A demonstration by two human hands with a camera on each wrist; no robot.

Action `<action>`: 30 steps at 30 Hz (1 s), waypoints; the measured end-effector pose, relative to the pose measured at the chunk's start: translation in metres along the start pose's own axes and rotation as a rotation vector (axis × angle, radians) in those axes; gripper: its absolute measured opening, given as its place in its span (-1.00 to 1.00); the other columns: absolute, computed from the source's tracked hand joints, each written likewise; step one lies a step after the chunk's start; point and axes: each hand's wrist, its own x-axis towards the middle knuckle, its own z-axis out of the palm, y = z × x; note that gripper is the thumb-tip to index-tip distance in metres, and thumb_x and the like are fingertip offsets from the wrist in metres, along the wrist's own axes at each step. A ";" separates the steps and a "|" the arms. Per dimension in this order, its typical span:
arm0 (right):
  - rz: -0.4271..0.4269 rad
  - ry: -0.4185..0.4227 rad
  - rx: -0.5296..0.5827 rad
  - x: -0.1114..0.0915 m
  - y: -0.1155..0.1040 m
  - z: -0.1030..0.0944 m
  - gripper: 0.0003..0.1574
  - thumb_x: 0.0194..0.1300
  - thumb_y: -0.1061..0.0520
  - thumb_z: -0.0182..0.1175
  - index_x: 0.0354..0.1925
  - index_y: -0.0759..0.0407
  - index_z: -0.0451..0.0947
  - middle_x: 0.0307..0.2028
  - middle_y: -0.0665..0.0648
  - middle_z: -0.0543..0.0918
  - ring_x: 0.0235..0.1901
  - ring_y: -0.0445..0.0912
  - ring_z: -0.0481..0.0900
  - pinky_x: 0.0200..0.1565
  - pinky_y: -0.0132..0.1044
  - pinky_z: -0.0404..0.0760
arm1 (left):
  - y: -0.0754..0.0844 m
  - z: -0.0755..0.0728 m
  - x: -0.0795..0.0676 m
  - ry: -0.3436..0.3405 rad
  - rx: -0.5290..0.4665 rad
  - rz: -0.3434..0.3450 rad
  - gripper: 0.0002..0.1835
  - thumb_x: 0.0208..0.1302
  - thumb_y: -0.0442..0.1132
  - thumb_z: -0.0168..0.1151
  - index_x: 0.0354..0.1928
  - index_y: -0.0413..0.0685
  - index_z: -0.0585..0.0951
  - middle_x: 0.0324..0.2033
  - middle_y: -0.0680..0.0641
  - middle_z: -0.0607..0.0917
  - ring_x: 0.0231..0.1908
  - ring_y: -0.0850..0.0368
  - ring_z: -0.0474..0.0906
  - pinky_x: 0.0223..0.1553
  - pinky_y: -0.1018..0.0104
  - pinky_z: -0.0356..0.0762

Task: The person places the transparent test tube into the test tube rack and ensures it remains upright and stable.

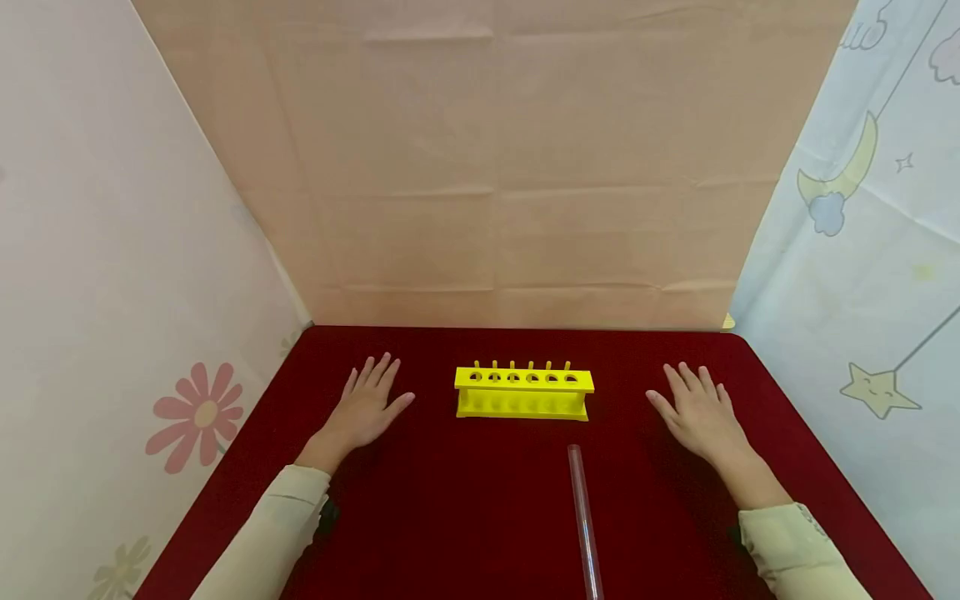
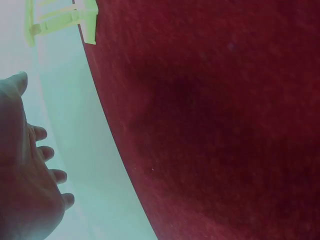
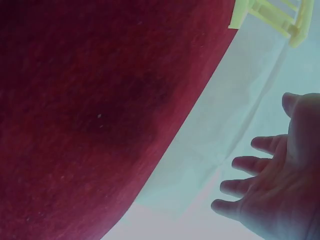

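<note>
Far left, here's the left hand [image 1: 363,414], palm down over the red table [image 1: 450,508], fingers straight and apart, tips pointing to 1 o'clock, thumb out at 2. Across at its 3 o'clock, well apart from it, stands the yellow rack [image 1: 522,387], upright, long axis running 9 to 3, six holes facing up, six pegs rising along its back. Now the clear tube [image 1: 585,521], lying at the rack's 5 o'clock! Long axis nearly 6 to 12, far end leaning a shade towards 11 and stopping short of the rack; the near end runs out of the head view. And on the right, the right hand [image 1: 701,418], at the rack's 3 o'clock, palm down too, fingers also straight and apart, tips at 11, thumb at 10.
</note>
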 end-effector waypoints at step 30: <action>0.032 0.009 0.009 -0.006 -0.031 -0.008 -0.09 0.61 -0.24 -0.16 0.45 0.53 0.12 0.34 0.65 0.25 0.32 0.58 0.16 0.31 0.45 0.20 | 0.027 0.003 0.019 0.015 -0.001 0.043 -0.17 0.54 0.26 -0.10 0.60 -0.15 0.07 0.58 -0.21 0.07 0.56 -0.27 -0.10 0.52 -0.27 -0.18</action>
